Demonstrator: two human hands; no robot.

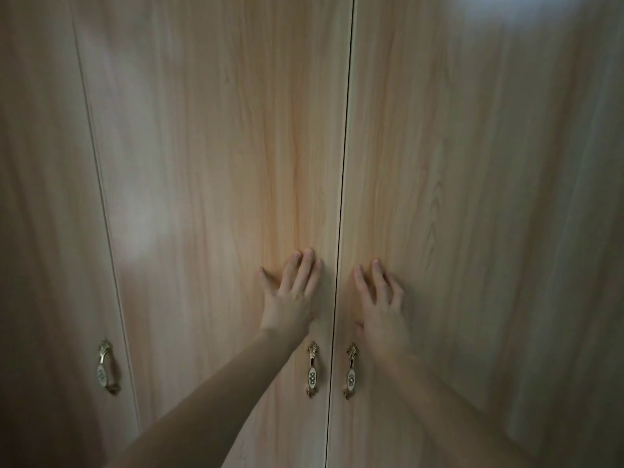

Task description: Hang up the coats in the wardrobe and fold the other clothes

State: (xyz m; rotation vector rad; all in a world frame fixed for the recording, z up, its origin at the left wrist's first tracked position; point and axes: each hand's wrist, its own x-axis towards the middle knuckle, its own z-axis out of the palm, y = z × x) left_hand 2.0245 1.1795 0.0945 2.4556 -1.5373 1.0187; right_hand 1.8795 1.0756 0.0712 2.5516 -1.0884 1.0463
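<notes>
Wardrobe [209, 163] shut, 2 middle doors meeting at the seam. Left hand [290, 298] flat on left door, fingers spread, holding nothing; right hand [381, 309] flat on right door [472, 197], fingers apart, also holding nothing. Both press above the 2 handles [312, 369], likely to push the doors closed or steady them. Third handle [105, 366] far left. No coats or clothes visible.
</notes>
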